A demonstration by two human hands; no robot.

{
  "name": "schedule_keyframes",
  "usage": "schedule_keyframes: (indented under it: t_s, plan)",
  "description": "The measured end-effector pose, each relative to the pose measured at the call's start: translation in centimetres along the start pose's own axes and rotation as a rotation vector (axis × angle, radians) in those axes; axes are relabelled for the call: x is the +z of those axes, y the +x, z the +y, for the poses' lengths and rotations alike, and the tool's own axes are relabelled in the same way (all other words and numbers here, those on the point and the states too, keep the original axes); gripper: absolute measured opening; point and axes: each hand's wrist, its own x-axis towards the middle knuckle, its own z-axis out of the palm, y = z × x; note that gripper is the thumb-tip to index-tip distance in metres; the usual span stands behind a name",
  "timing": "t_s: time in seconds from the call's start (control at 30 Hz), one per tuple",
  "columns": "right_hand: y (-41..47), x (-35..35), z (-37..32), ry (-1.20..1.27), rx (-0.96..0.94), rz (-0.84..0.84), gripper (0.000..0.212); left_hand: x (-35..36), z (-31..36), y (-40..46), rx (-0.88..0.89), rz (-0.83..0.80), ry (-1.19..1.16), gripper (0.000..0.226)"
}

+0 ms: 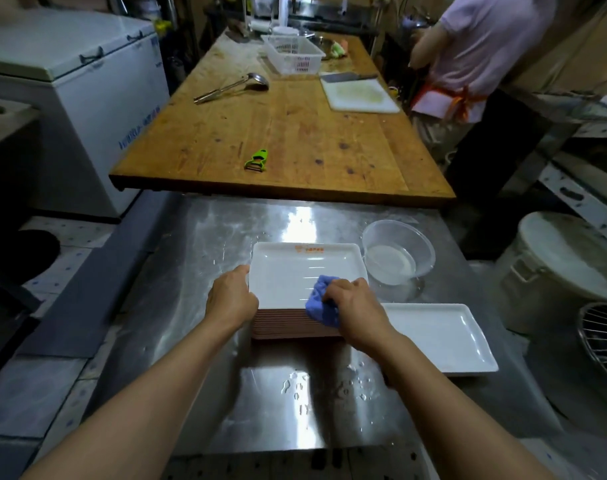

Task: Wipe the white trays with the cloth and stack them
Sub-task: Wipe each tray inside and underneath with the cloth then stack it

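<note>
Nearest, both bare forearms reach forward over the wet stainless-steel tabletop (198, 258), wrists low; the left hand (231, 299) has its grip clamped on the near-left edge of the top white rectangular plastic tray (295, 271), thumb over the rim and knuckles up, steadying it; the right hand (355, 310) has its grip bunched round a crumpled blue cloth (321, 301), pressed on that tray's near-right corner. The tray sits on a stack of trays with brown undersides (295, 323), in the middle of the tabletop; it looks light, stiff and glossy, so likely slippery while wet, and best taken by its raised rim at the two short sides; the cloth is soft and gives to the surface. Just right lies a second white rectangular tray (440, 337), flat and alone; beyond it stands a clear plastic bowl holding a little water (397, 252), close beside the stack's far-right corner.
</note>
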Motion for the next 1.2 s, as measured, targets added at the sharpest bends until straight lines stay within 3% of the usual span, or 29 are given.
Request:
schedule_keyframes:
  t_s: [0.17,0.3,0.4,0.5,0.57,0.67,0.8,0.87,1.2]
  plan:
    - [-1.3,-0.7,0.9,-0.139,0.073,0.049,0.039,-0.2,0.6,-0.2,-0.012,0.012,0.079,0.051]
    - [-2.1,-1.8,0.8,-0.028,0.199,0.193,0.026,-0.1,1.6,-0.9,-0.042,0.058,0.213,0.048]
    - [-3.3,-2.4,1.9,0.188,0.272,0.404,0.028,1.1,3.3,-1.9,0.160,0.123,0.224,0.050]
    - [-3.6,-2.8,2.6,0.304,0.350,0.513,0.026,3.0,5.1,-2.3,0.400,0.018,0.350,0.056]
    - [-3.6,-3.1,3.1,0.367,0.391,0.536,0.025,4.0,5.8,-2.4,0.454,-0.032,0.509,0.059]
    - [-3.8,-3.2,3.8,0.431,0.438,0.542,0.025,5.1,5.7,-2.4,0.480,-0.017,0.632,0.041]
    - [-4.3,-3.2,4.1,0.513,0.467,0.546,0.023,4.7,5.8,-3.3,0.674,0.114,0.636,0.017]
    - [-4.3,-3.1,4.1,0.553,0.473,0.555,0.022,4.7,5.9,-3.5,0.766,0.182,0.590,0.018]
    - [-4.4,-3.4,3.8,0.646,0.513,0.576,0.026,2.1,6.8,-4.2,0.698,0.172,0.334,0.013]
